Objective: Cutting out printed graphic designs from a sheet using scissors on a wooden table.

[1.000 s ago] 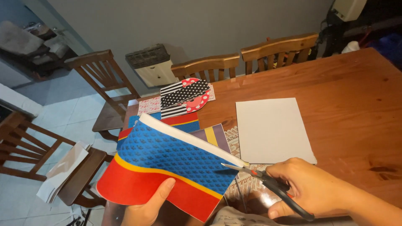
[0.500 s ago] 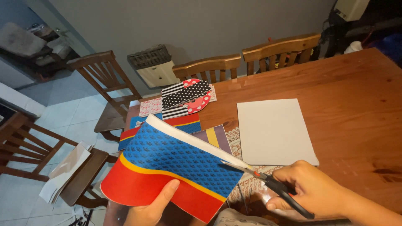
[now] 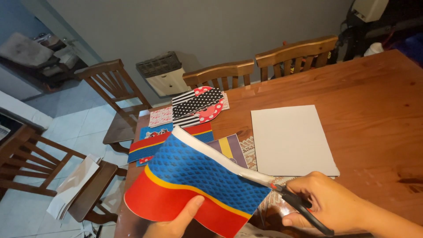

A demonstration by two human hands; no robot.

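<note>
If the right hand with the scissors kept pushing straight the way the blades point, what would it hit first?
The right hand drives the scissors up-left along the blue, yellow and red sheet, so more of that paper comes first; beyond it probably the patterned sheets, though depth is unclear.

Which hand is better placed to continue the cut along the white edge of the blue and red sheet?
The right hand, likely: it grips the scissors, whose blades meet the sheet's white edge. The left hand only pinches the red lower edge, holding it up.
</note>
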